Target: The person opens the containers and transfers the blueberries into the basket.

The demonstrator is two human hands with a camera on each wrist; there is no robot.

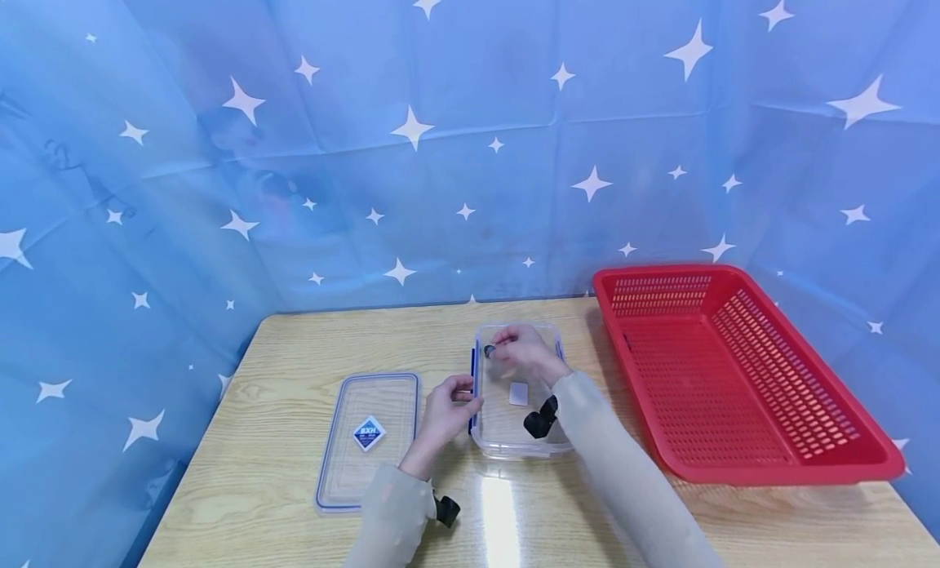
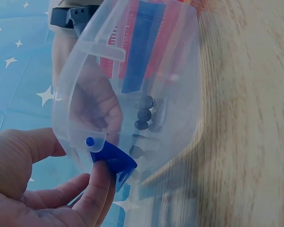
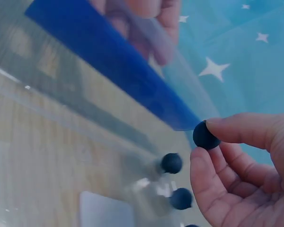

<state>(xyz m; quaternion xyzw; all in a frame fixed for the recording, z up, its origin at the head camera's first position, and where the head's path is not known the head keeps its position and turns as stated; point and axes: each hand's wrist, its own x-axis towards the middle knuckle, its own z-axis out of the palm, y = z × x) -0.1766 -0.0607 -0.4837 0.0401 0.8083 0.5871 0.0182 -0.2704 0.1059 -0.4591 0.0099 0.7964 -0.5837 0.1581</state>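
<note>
A clear plastic food container [image 1: 507,448] with blue side latches stands uncovered on the table. My right hand [image 1: 523,350] reaches over its far left part. Between thumb and fingertips it pinches a small dark blueberry [image 3: 206,135], close to the rim. More blueberries [image 3: 171,163] lie on the container's floor below, seen through the wall in the left wrist view too. My left hand [image 1: 446,413] holds the container's left side, thumb at the rim and fingers at a hanging blue latch [image 2: 114,160]. A pale square [image 1: 518,393] shows on the container's floor.
The clear lid [image 1: 341,470] with a blue seal lies flat left of the container, a blue-and-white BXH label [image 1: 369,433] on it. A large red basket [image 1: 661,462] stands at the right. A blue starry curtain [image 1: 455,176] hangs behind the table.
</note>
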